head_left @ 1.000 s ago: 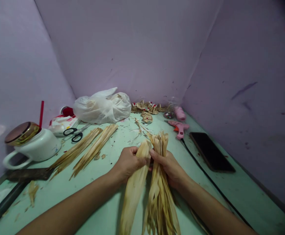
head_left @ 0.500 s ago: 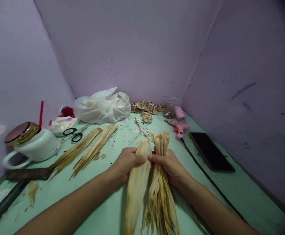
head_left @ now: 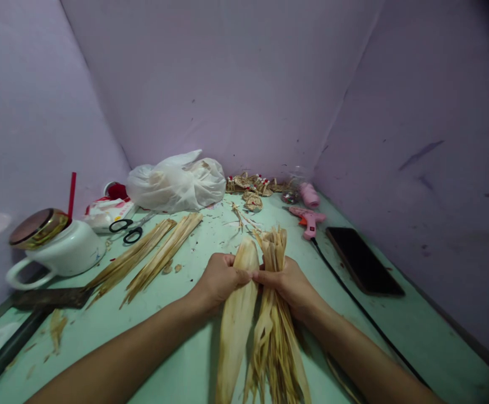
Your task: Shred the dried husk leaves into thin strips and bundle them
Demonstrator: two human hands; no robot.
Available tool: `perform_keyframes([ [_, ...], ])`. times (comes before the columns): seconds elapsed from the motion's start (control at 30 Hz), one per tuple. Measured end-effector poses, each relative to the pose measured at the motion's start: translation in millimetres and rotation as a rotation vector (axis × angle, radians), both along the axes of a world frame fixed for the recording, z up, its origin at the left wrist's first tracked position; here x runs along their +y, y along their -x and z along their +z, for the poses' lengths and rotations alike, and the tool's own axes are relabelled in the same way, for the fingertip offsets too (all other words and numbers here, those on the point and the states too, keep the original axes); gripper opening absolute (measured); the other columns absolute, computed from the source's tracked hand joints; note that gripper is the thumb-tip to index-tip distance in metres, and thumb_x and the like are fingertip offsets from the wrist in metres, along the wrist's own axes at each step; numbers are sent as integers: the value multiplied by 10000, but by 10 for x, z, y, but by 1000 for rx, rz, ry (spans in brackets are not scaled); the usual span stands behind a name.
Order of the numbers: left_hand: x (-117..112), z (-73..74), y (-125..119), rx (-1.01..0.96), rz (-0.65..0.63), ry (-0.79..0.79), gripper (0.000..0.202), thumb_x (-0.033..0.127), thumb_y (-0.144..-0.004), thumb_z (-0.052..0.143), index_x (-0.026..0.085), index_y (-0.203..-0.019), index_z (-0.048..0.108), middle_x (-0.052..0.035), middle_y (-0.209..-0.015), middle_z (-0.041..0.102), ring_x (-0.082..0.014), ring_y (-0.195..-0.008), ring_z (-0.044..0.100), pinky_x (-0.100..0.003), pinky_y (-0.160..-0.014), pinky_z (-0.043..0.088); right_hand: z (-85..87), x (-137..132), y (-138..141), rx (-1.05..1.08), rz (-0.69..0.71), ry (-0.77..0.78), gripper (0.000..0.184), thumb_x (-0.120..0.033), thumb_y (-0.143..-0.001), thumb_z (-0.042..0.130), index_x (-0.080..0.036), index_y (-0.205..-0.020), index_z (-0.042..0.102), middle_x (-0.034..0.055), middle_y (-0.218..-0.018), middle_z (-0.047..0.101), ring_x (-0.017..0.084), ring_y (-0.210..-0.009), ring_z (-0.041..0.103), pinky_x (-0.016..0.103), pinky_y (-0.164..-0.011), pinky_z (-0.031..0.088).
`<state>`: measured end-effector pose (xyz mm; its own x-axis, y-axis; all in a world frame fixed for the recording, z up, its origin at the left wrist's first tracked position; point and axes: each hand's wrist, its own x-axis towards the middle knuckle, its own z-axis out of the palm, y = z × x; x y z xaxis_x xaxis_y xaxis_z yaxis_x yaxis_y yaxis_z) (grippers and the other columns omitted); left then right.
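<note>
Progress partway: left hand (head_left: 217,280) pinches broad unsplit husk (head_left: 236,322); right hand (head_left: 291,285) clasps bundle of split strips (head_left: 276,342); two strip piles (head_left: 146,261) lie aside.

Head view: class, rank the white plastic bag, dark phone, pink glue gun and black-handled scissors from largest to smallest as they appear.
1. white plastic bag
2. dark phone
3. black-handled scissors and pink glue gun: too alike to rank.
</note>
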<state>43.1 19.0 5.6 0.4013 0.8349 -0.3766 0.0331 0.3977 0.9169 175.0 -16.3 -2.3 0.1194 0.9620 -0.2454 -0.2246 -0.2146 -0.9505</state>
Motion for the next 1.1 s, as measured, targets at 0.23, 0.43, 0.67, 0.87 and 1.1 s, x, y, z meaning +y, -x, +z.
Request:
perform_keyframes([
  [0.23,16,-60,-7,14,4,-29,153,228,-458,678,130,-485,563,-29,-469,550,-152,-439,509,-264,-450,380,-59,11,6,-89,-12,-47,206,-164,-521,679,-144,-713,609,8,-627,629,162,-565,570,277,-551,465],
  [0.43,-15,-69,-27,-96,1,90,210,227,-432,728,119,-540,583,-43,-511,584,-181,-490,556,-302,-518,425,-38,-3,28,-46,-8,-42,202,-140,-512,623,-143,-713,617,-9,-594,618,153,-547,553,277,-564,461],
  [0.67,54,-75,14,-218,-39,161,360,263,-392,800,90,-652,622,-59,-592,625,-192,-560,589,-334,-620,454,22,-29,-14,191,30,23,185,-162,-511,630,-159,-686,570,-36,-504,558,134,-454,527,262,-493,439],
  [0.87,214,-25,117,-215,-41,110,243,212,-473,773,100,-614,611,-14,-542,583,-118,-498,524,-253,-551,407,89,21,-127,382,-66,58,229,-121,-516,658,-184,-678,510,-40,-589,581,130,-568,597,239,-573,490],
  [1.1,377,47,224,-204,38,130,188,126,-559,697,87,-742,684,-43,-654,627,-126,-600,555,-233,-602,433,246,20,-377,549,95,78,224,-127,-523,646,-188,-691,510,-58,-562,483,48,-426,418,152,-407,422],
])
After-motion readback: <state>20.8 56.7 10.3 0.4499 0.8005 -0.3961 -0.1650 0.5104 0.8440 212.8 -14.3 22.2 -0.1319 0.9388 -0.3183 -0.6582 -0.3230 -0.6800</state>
